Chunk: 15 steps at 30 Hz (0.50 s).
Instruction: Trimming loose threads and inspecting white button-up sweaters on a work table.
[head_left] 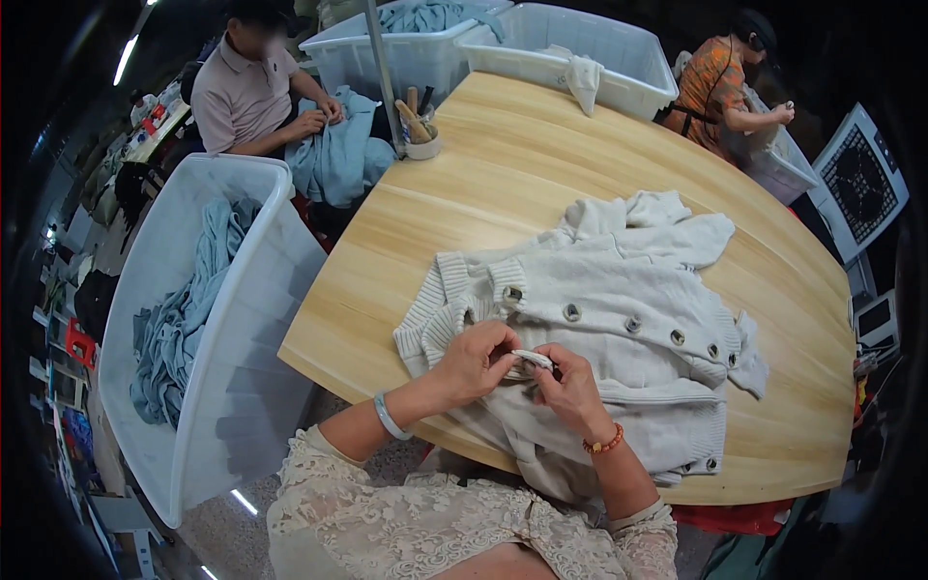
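An off-white knitted cardigan (604, 280) lies spread across the near part of the wooden table, with a row of dark-and-light buttons along its front. Its ribbed edge (435, 300) points left, and part of the garment hangs over the table's front edge. My left hand (472, 360) rests over the cardigan, fingers closed in a pinch. Close by on its right, my right hand (570, 387) pinches too. Between the fingertips of both hands is a small folded fold of pale knit (532, 359), seemingly the cardigan's own edge. The fingertips partly cover it.
A white plastic bin (232, 319) with blue-grey garments stands left of the table (483, 155). More bins (570, 48) are behind it. A round tool holder (422, 145) sits by a metal pole. A seated person (246, 92) handles blue-grey cloth; another (720, 92) works far right.
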### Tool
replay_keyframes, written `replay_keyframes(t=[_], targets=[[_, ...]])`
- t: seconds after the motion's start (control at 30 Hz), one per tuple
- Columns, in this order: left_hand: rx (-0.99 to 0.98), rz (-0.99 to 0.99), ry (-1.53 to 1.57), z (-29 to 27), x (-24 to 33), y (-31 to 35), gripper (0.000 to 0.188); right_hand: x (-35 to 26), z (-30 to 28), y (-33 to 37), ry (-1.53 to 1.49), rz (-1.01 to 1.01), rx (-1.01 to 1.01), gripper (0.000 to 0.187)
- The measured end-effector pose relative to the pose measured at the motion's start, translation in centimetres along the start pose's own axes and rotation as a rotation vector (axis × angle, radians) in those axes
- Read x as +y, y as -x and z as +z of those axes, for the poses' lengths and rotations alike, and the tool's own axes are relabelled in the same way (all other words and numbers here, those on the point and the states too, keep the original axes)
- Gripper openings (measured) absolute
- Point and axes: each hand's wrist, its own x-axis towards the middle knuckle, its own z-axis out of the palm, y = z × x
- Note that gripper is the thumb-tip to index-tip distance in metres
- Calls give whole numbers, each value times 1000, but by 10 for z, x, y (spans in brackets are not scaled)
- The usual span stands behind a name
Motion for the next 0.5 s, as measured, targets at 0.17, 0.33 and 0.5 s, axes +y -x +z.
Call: replay_keyframes(t=[0.17,0.33,0.5], targets=[[121,-14,173,-16,13,-29,8,2,-7,-4,54,-76,-87,13],[111,-54,-137,-10,-30,-57,25,15,0,-2,228,-247,-4,14],[-1,-218,-115,-12,-38,-68,26,14,2,11,250,-240,9,13]])
